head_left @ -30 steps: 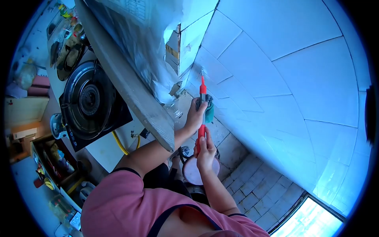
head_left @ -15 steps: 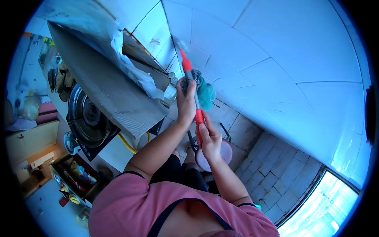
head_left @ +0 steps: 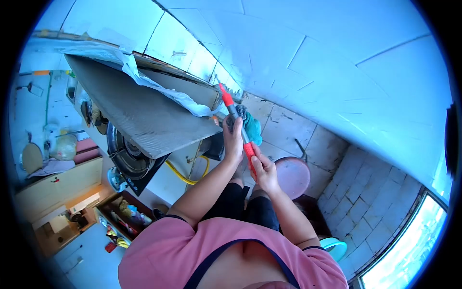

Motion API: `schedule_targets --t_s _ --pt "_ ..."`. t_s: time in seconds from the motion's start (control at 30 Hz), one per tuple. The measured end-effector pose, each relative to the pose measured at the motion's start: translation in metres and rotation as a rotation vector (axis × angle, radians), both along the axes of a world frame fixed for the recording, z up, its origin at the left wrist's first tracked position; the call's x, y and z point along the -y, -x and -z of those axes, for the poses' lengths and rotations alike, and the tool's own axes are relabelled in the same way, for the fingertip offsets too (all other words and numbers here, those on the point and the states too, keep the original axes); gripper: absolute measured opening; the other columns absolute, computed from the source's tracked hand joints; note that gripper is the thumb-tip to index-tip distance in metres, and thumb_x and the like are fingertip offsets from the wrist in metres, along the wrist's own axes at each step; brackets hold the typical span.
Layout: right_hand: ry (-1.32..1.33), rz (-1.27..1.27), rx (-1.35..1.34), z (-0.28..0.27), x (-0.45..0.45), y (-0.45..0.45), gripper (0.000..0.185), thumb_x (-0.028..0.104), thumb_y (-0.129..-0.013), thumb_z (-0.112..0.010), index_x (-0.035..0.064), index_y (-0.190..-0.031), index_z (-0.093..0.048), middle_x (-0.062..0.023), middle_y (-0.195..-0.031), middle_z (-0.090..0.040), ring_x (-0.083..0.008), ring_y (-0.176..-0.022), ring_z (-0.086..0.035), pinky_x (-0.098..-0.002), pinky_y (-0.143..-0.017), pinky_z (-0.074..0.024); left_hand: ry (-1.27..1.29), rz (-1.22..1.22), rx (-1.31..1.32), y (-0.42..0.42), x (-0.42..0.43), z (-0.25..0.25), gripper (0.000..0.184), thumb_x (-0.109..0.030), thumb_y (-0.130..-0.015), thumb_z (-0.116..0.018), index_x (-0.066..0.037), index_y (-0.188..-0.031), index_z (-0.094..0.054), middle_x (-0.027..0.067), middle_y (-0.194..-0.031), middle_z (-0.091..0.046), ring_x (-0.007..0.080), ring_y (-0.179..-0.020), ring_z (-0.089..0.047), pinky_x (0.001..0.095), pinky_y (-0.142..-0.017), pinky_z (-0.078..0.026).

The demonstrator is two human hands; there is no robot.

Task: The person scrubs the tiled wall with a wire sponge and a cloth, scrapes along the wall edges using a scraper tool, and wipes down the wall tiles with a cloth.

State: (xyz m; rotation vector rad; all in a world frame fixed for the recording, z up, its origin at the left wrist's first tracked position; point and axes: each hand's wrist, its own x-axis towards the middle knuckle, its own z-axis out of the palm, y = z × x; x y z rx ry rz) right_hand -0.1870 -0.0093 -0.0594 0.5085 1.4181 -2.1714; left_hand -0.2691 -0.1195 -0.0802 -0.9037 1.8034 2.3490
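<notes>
Left hand (head_left: pixel 233 139) and right hand (head_left: pixel 265 172) are both closed, left foremost. Wall (head_left: pixel 298 53) ahead, panel (head_left: pixel 154 115) to the left, they grip the tool (head_left: pixel 245 137), left around its shaft (head_left: pixel 233 111), right on its red handle (head_left: pixel 249 151). Likely light and stiff, it should hold best by the handle; the shaft might slip. Green cloth (head_left: pixel 253 131) and scourer (head_left: pixel 242 111) show beside the left.

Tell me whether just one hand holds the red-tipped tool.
No, the left hand grips the tool by its grey shaft and the right hand holds its red handle.
</notes>
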Motion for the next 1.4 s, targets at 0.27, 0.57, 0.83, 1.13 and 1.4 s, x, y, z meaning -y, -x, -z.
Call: schedule_targets --t_s 0.27,0.57,0.83,1.13,1.4 --pt "-0.061 -0.064 -0.186 0.031 0.023 -0.01 0.042 0.014 -0.096 -0.047 0.0124 -0.138 -0.042 0.0025 -0.072 -0.049 -0.0038 -0.056 -0.041 -0.0189 -0.052 -0.0368 0.033 -0.079 0.048 -0.021 0.018 0.016 0.058 -0.036 -0.091 -0.055 -0.001 -0.133 -0.033 0.0079 -0.111 -0.047 0.0156 -0.099 -0.046 0.0292 -0.088 -0.038" --pt "-0.237 -0.095 -0.375 0.008 0.032 0.013 0.042 0.015 -0.096 -0.046 0.0115 -0.137 -0.042 -0.0033 -0.065 -0.05 -0.0086 -0.06 -0.047 -0.0244 -0.061 -0.0443 -0.053 -0.059 0.081 -0.021 0.026 0.012 0.043 -0.042 -0.09 -0.05 -0.009 -0.116 -0.043 0.0041 -0.099 -0.047 0.0141 -0.09 -0.052 0.03 -0.077 -0.046" --pt "-0.115 -0.096 -0.253 -0.006 0.037 0.022 0.043 0.015 -0.096 -0.046 0.011 -0.138 -0.041 0.0001 -0.066 -0.049 -0.0073 -0.057 -0.045 -0.0231 -0.055 -0.0401 -0.173 0.041 0.172 -0.025 0.016 -0.015 0.037 -0.05 -0.09 -0.046 -0.013 -0.087 -0.048 -0.0009 -0.077 -0.046 0.0094 -0.069 -0.05 0.0268 -0.061 -0.043" --pt "-0.163 -0.105 -0.218 -0.019 0.042 0.032 0.042 0.014 -0.094 -0.045 0.0023 -0.134 -0.042 -0.0204 -0.109 -0.062 -0.0288 -0.101 -0.062 -0.0335 -0.085 -0.0458 -0.162 0.003 0.268 -0.026 0.018 -0.027 0.034 -0.048 -0.09 -0.047 -0.014 -0.087 -0.048 -0.0009 -0.081 -0.047 0.0112 -0.075 -0.052 0.0272 -0.067 -0.043" --pt "-0.337 -0.019 -0.355 -0.02 0.051 0.02 0.042 0.016 -0.093 -0.045 0.0058 -0.134 -0.043 -0.0273 -0.115 -0.056 -0.0386 -0.113 -0.053 -0.039 -0.095 -0.0408 -0.21 0.067 0.315 -0.034 0.023 -0.033 0.04 -0.053 -0.089 -0.045 -0.014 -0.084 -0.046 0.0013 -0.08 -0.048 0.0128 -0.077 -0.054 0.03 -0.066 -0.046"
